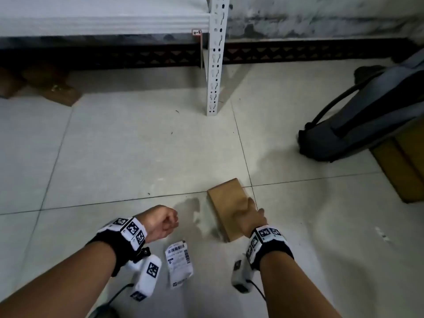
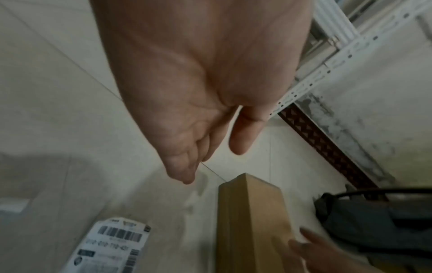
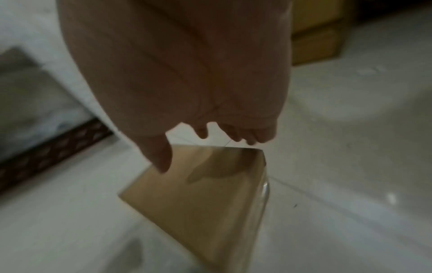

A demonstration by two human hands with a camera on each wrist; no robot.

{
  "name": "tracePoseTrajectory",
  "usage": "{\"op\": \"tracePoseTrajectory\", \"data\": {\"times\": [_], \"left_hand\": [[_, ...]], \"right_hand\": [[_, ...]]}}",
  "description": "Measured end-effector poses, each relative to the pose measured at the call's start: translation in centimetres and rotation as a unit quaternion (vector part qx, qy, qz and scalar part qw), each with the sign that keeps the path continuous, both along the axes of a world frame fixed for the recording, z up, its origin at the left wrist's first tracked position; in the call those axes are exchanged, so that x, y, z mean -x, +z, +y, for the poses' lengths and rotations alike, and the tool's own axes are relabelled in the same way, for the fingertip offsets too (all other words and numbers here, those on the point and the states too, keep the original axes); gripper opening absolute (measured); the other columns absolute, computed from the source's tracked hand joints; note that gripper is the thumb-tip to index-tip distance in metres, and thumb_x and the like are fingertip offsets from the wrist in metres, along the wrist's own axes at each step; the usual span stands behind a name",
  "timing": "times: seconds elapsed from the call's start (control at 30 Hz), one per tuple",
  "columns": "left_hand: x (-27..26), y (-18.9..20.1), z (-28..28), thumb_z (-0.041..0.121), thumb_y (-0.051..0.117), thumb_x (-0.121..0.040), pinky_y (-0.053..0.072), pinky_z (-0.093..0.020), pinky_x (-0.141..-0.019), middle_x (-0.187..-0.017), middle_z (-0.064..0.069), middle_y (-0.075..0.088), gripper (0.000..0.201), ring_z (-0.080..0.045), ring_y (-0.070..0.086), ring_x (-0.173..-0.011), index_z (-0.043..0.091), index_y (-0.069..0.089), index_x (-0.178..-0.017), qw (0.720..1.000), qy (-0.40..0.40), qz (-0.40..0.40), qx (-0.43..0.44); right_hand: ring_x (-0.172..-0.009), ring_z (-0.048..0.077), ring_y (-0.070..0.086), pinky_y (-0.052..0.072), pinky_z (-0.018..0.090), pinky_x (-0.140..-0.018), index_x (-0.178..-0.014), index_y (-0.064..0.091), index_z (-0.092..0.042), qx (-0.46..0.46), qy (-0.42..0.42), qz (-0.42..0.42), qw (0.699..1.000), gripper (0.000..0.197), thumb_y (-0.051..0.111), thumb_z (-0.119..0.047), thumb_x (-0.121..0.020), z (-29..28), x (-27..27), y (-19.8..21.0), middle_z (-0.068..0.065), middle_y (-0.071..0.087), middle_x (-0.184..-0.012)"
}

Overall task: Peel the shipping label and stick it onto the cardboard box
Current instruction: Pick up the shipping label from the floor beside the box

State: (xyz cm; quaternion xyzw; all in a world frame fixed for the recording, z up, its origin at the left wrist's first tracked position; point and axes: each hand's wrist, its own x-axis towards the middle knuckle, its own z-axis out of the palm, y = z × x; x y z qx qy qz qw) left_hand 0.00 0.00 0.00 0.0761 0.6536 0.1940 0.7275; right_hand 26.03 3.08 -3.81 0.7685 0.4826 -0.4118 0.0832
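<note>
Checking what's obscured first: my right hand (image 1: 249, 218) covers the near right part of the cardboard box (image 1: 227, 203), and from the head view I can't tell whether it grips or just rests there. Right wrist view is blurry; the thumb (image 3: 158, 157) lies over the box's top face (image 3: 198, 194), the other fingertips (image 3: 236, 134) are short stubs past the far edge, slightly apart, contact unclear. Clear tape glints along one box edge.

My left hand (image 1: 160, 221) hangs above the floor (image 1: 137, 157), holding nothing. Head view shows it loosely curled; left wrist view shows the fingers (image 2: 184, 166) hanging together, thumb (image 2: 243, 134) apart from them. The shipping label (image 1: 179, 260) lies flat on the tiles, print side up, just beside my left wrist and near the box, touching neither. Its lower end is cut off in the left wrist view and the print is unreadable.

Box sits on the floor across a tile seam. Open tile runs ahead to the white shelf post (image 1: 215, 56). A dark backpack (image 1: 367, 115) leans on a brown carton (image 1: 403, 161) to the right, well apart from the box. Brown cartons (image 1: 41, 86) under the shelf at left are dim and partly cut off.
</note>
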Motion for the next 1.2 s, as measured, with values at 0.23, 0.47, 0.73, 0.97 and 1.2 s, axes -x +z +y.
{"op": "tracePoseTrajectory", "data": {"times": [0.23,0.47,0.73,0.97,1.2], "left_hand": [[-1.2,0.1,-1.1,0.005,0.051,-0.083,0.044,-0.024,-0.087,-0.072,-0.001,0.045,0.023,-0.015,0.057,-0.08,0.019,0.043,-0.066,0.995,-0.089,0.051,-0.002],[0.0,4.1,-4.3,-0.002,0.049,-0.089,0.046,-0.027,-0.094,-0.096,-0.011,0.066,0.017,-0.023,0.062,-0.096,0.008,0.063,-0.089,0.984,-0.099,0.098,-0.108],[5.0,11.8,-5.2,0.004,0.058,-0.089,0.052,-0.024,-0.07,-0.097,-0.022,0.069,0.012,-0.027,0.064,-0.081,0.003,0.068,-0.083,0.942,-0.113,0.195,-0.249],[4.9,14.4,-5.8,-0.002,0.051,-0.094,0.049,-0.013,-0.047,-0.083,-0.02,0.062,0.012,-0.01,0.066,-0.047,-0.002,0.062,-0.09,0.942,-0.106,0.153,-0.28],[5.7,8.7,-7.9,0.012,0.053,-0.08,0.058,-0.036,-0.085,-0.09,-0.01,0.079,0.028,-0.021,0.072,-0.08,0.002,0.074,-0.096,0.858,-0.385,0.278,-0.195]], "right_hand": [[-0.139,0.05,0.026,0.028,0.062,-0.112,-0.148,0.007,-0.06,-0.024,0.166,-0.081,0.983,0.101,0.07,-0.065,-0.069,-5.1,3.3,-1.0,0.024,0.009,-0.157],[-0.136,0.049,0.032,0.038,0.06,-0.108,-0.151,0.015,-0.056,0.026,0.078,-0.072,0.994,0.097,0.07,-0.058,-0.071,-12.3,6.6,-0.4,0.025,0.013,-0.155],[-0.148,0.056,0.0,0.021,0.06,-0.118,-0.15,0.029,-0.031,-0.018,0.122,-0.101,0.987,0.085,0.065,-0.055,-0.078,-15.6,9.8,3.1,0.033,0.002,-0.161],[-0.104,0.036,0.064,0.05,0.037,-0.088,-0.118,0.062,-0.005,-0.17,0.16,0.002,0.972,0.036,0.049,-0.016,-0.087,-17.7,13.3,3.9,0.019,0.061,-0.121],[-0.12,0.033,0.062,0.052,0.033,-0.099,-0.132,0.059,-0.009,0.024,0.031,0.098,0.994,0.044,0.051,-0.026,-0.093,-18.8,14.3,-0.4,0.016,0.063,-0.131]]}}
